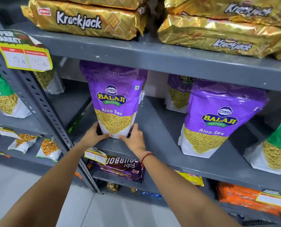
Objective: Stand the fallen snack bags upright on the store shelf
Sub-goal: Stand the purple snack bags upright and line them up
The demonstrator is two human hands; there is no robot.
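Note:
A purple Balaji Aloo Sev bag (114, 99) stands upright on the grey middle shelf (154, 128), near its front edge. My left hand (93, 134) grips the bag's bottom left corner and my right hand (134, 136) grips its bottom right corner. A second purple Aloo Sev bag (218, 118) stands upright further right, leaning back slightly. Behind it a third purple bag (177, 94) stands at the back of the shelf.
A green and white sev bag (279, 149) stands at the far right. Gold Krackjack packs (87, 18) are stacked on the shelf above. Bourbon biscuit packs (120, 167) lie on the shelf below. A perforated upright post (43, 108) and a price tag (24, 54) are to the left.

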